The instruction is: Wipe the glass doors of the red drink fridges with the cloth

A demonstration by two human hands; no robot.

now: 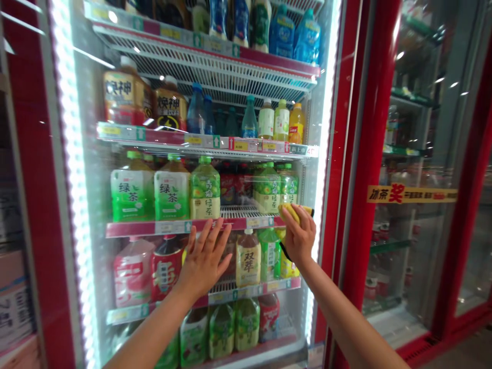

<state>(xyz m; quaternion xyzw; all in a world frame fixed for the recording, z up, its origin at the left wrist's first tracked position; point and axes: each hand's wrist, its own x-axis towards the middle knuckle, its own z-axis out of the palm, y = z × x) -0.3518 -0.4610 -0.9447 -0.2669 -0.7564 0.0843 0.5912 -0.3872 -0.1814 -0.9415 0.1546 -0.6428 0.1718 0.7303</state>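
Note:
My left hand (203,259) is spread, palm forward, in front of the drinks cooler's middle shelves. It appears to lie flat on the glass door (226,182), which shows faint reflections. Farther right, near the cooler's bright side strip, my right hand (300,237) presses a yellow cloth (291,213) with dark edging toward the glass. Parts of the cloth are hidden under its fingers. Behind the right hand are green tea bottles (267,189); a cream-labelled bottle (248,259) stands between the two hands, on the shelf below.
Shelves of bottles fill the lit cooler, with price strips (138,228) along their edges. A red frame (346,154) borders it on the right, beside another glass-doored cooler with a yellow sticker (413,194). Boxes (15,297) are stacked at the left edge.

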